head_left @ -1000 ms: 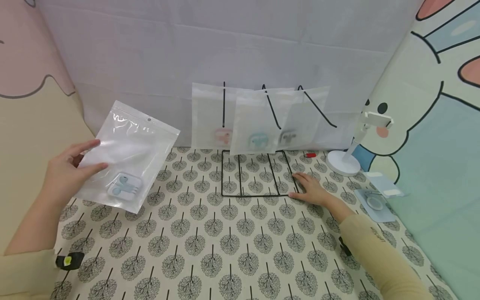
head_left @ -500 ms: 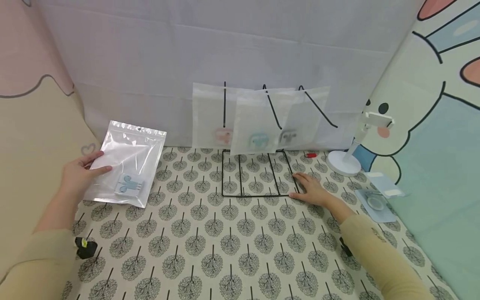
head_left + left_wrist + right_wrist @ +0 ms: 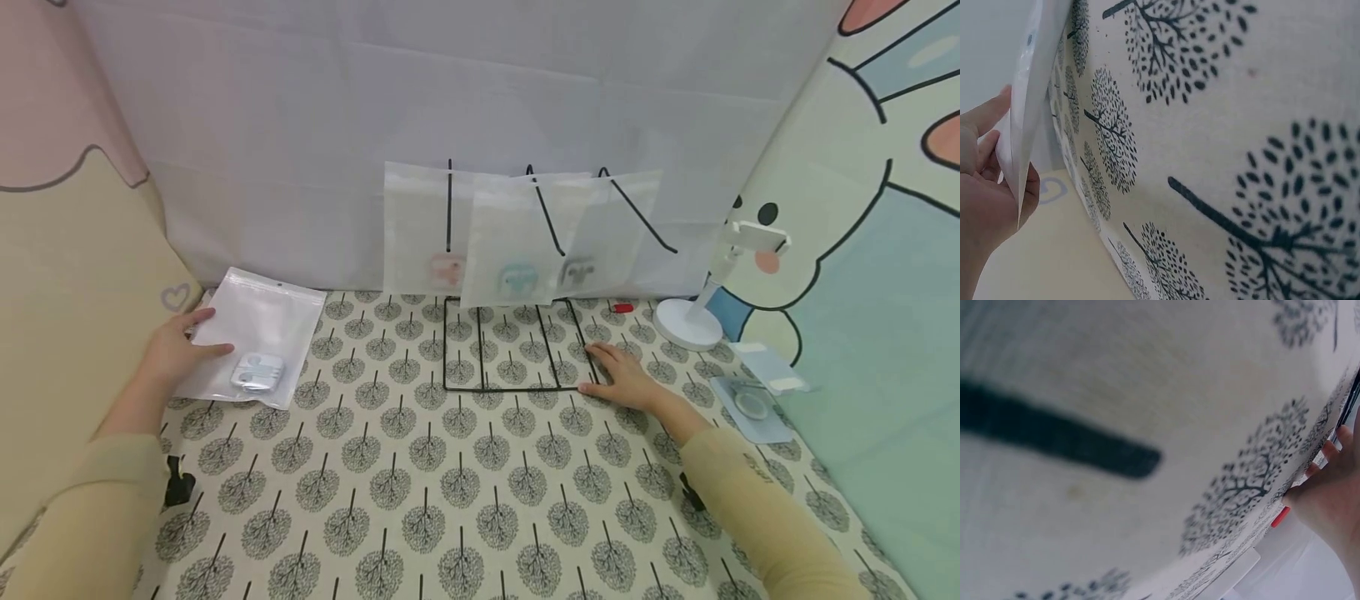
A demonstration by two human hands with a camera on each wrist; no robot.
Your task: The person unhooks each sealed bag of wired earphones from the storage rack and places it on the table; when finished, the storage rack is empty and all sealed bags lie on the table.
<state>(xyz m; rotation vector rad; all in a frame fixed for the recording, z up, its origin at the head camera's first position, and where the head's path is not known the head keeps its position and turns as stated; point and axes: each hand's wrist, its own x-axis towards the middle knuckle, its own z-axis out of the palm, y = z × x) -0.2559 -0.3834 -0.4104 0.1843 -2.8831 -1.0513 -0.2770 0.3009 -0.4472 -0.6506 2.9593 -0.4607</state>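
Observation:
My left hand (image 3: pixel 168 354) pinches the left edge of a clear zip bag (image 3: pixel 288 333) at the left of the table, thumb in front. A white case with pale blue wired earphones (image 3: pixel 257 372) shows in the bag's lower part. From the left wrist, the bag (image 3: pixel 1029 81) appears nearly edge-on between thumb and fingers. My right hand (image 3: pixel 622 379) rests at the right side of a black wire display rack (image 3: pixel 517 389), fingers touching its base. Several similar bags (image 3: pixel 427 217) hang on the rack's prongs, with pink, blue and dark earphones inside.
Behind the right hand stands a white phone stand (image 3: pixel 686 325). A small red-handled item (image 3: pixel 622 308) lies beside the rack. A pale blue folding stand (image 3: pixel 752 408) sits at the right. White cloth (image 3: pixel 300 208) closes off the back; tree-print cloth (image 3: pixel 420 500) covers the table.
The left hand has brought the zip bag down towards the table, and the bag has tipped back to lie flatter. My right hand and the rack have stayed in place.

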